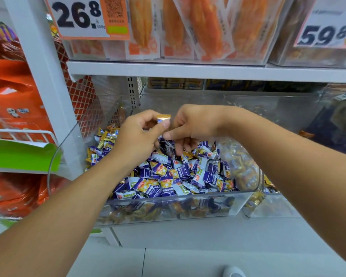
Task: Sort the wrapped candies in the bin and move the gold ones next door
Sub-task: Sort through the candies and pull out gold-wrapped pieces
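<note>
Left hand [137, 136] pinching a gold candy [163, 118] above the clear bin [168, 206]; right hand [192, 124], fingers curled down into purple candies [168, 176], grip unclear

Your bin [168, 204] is clear, glossy plastic, its front wall smooth and catching glare. The wrapped candies [168, 176] in it wear shiny, crinkled film in purple and white, and the gold candy [163, 117] you pinch has a metallic foil sheen. The shelf edge [188, 69] above looks like smooth, matt painted metal. The price tags [78, 17] are flat printed card, and the orange packets [188, 27] behind them are glossy plastic.
</note>
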{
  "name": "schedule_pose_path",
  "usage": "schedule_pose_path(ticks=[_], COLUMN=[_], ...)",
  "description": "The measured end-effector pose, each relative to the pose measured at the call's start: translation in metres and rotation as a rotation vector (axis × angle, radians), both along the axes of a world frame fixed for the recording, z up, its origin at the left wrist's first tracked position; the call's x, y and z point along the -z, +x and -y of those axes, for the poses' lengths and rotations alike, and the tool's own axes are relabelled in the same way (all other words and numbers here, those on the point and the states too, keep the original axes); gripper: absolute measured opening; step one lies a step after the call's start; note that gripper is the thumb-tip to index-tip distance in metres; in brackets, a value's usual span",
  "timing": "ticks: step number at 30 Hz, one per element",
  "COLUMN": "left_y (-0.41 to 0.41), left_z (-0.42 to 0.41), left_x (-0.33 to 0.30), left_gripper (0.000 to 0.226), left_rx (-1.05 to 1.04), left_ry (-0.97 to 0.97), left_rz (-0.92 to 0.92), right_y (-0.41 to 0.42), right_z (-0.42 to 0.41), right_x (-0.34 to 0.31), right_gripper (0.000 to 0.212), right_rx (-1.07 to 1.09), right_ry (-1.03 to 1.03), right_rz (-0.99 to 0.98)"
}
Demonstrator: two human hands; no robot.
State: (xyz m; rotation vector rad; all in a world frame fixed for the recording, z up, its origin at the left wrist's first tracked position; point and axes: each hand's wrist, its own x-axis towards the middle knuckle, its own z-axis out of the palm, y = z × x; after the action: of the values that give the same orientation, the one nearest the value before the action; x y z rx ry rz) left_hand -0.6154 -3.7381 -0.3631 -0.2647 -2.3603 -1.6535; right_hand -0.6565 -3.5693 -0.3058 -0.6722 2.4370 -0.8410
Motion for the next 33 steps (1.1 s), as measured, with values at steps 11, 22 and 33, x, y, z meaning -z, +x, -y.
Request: schedule_pose_path(ticks=[11, 22, 33], left_y=[0.003, 0.007, 0.013], left_z=[0.005, 0.007, -0.001], left_x=[-0.007, -0.01, -0.017], left_gripper=[0.018, 0.024, 0.034], left_rx=[-0.071, -0.026, 0.109], left_ry=[0.079, 0.062, 0.353], left_rz=[0.309, 0.334, 0.571], right_y=[-0.012, -0.01, 0.003], right_z=[-0.012, -0.023, -0.014], right_x=[0.03, 0.017, 0.011], right_gripper=[0.057, 0.017, 0.014], right_rx=[-0.061, 0.026, 0.346], right_ry=[0.606, 0.251, -0.589], right_rz=[-0.033, -0.148, 0.193])
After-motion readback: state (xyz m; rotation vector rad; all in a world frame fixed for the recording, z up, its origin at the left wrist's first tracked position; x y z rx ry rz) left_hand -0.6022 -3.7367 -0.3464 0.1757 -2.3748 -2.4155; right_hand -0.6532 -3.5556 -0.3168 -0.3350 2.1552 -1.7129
